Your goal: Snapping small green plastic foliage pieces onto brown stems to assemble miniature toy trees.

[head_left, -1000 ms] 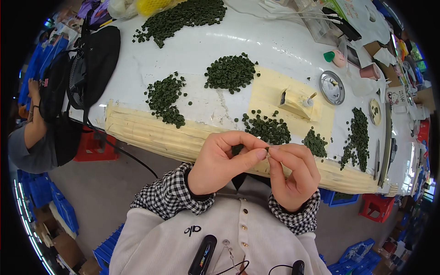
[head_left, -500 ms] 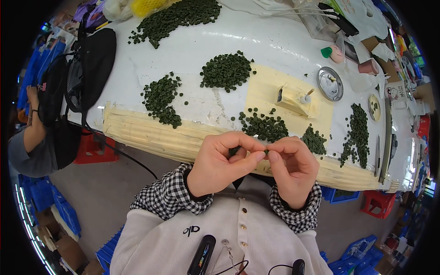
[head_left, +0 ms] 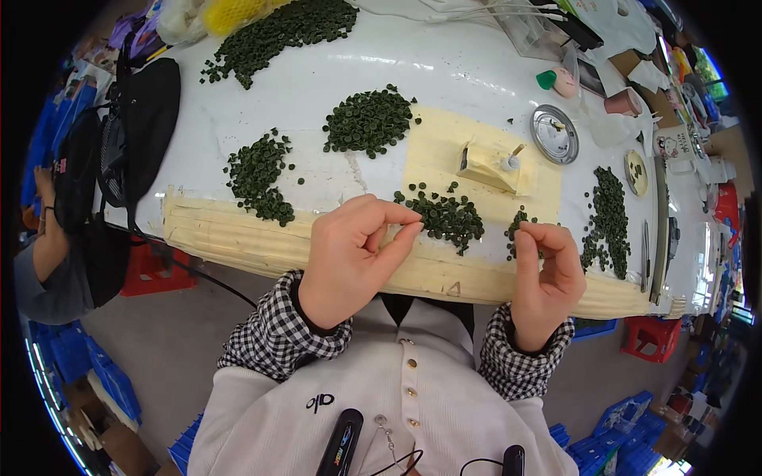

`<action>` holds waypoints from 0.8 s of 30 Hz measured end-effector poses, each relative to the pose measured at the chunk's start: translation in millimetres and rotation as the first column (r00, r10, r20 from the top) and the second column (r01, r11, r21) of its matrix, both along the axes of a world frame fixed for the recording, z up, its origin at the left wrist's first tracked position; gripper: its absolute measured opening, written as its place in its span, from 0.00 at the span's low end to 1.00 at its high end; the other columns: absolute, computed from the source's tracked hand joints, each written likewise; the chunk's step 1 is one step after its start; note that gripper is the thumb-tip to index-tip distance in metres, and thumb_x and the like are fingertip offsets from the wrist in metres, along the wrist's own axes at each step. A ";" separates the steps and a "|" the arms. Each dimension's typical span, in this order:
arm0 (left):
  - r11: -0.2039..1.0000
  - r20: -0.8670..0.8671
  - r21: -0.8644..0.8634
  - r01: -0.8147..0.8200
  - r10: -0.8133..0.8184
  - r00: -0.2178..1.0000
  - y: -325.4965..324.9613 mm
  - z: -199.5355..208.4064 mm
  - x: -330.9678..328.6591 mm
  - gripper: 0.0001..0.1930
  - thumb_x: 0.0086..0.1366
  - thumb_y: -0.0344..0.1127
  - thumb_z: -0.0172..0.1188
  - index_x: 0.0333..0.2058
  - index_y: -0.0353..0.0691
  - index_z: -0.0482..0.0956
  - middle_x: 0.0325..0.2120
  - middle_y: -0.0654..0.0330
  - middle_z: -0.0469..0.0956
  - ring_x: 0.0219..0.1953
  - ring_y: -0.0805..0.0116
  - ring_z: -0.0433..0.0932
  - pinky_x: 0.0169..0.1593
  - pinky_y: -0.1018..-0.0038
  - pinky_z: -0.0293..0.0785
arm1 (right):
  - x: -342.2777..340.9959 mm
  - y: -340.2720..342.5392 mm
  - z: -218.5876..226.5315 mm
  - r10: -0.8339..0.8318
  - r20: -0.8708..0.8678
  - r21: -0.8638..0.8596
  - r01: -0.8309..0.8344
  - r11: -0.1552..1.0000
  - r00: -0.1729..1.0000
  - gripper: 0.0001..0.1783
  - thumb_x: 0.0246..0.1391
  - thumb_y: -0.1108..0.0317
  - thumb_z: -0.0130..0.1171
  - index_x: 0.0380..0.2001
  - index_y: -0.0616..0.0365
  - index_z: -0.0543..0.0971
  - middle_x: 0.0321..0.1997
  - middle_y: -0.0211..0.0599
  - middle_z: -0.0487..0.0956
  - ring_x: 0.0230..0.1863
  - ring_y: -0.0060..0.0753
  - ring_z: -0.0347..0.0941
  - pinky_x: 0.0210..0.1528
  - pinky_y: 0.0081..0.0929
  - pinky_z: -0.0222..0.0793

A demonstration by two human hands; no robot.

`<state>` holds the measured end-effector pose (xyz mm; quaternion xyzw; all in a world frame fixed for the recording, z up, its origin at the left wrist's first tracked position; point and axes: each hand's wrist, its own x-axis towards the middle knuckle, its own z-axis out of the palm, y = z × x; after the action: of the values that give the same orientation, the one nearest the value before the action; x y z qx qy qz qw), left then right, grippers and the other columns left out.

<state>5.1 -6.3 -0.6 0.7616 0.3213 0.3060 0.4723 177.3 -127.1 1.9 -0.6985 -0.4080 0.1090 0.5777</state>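
My left hand (head_left: 349,262) has its thumb and index fingertips pinched together at the left edge of a small pile of dark green disc-like pieces (head_left: 451,222). Whether a piece sits in that pinch is too small to make out. To the right, my right hand (head_left: 549,278) brings thumb and index finger together in front of a heap of finer green bits (head_left: 516,218), partly hidden by the fingers. What those fingertips hold, if anything, does not show. The two hands are apart, both above the near edge of the white table (head_left: 317,75).
Further dark green piles lie at centre (head_left: 369,123), left (head_left: 258,178), far left (head_left: 278,36) and right (head_left: 609,218). A taped block (head_left: 488,168) with a small upright post stands beyond my hands, near a round metal dish (head_left: 554,135). Tweezers (head_left: 645,254) lie right; a black bag (head_left: 151,119) sits left.
My hands, fingertips together before, have separated. The left has moved left and up toward the small pile, the right toward the finer bits. The whole view has shifted slightly.
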 end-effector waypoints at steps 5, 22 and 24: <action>0.998 -0.022 0.045 -0.035 0.036 0.999 4.3 0.4 1.6 0.04 0.56 0.27 0.60 0.30 0.33 0.77 0.11 0.72 0.56 0.16 0.81 0.52 0.22 0.82 0.50 | 23.6 -10.3 11.8 0.053 0.456 -0.210 0.050 0.976 0.888 0.05 0.40 0.80 0.62 0.24 0.63 0.77 0.27 0.35 0.73 0.31 0.34 0.66 0.35 0.26 0.62; 0.223 0.545 -0.838 0.498 0.283 0.789 0.5 5.3 -9.7 0.11 0.71 0.37 0.39 0.39 0.38 0.69 0.24 0.66 0.68 0.19 0.82 0.55 0.22 0.85 0.53 | 17.2 -8.6 5.7 0.172 0.501 -0.249 -0.050 0.967 0.848 0.09 0.40 0.82 0.60 0.26 0.62 0.71 0.26 0.37 0.70 0.30 0.39 0.66 0.34 0.30 0.63; 0.218 0.592 -0.805 0.552 0.230 0.772 -0.3 2.4 -9.8 0.14 0.71 0.39 0.39 0.36 0.36 0.70 0.21 0.68 0.66 0.18 0.82 0.54 0.22 0.85 0.53 | 10.9 -10.5 3.8 0.097 0.339 -0.146 -0.050 0.988 0.936 0.08 0.41 0.84 0.59 0.27 0.64 0.73 0.27 0.38 0.73 0.28 0.36 0.69 0.32 0.26 0.66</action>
<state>-4.7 -6.6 1.9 0.1911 0.1808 0.2095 0.9417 188.2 -137.6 5.7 -0.7285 -0.5206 0.0337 0.4440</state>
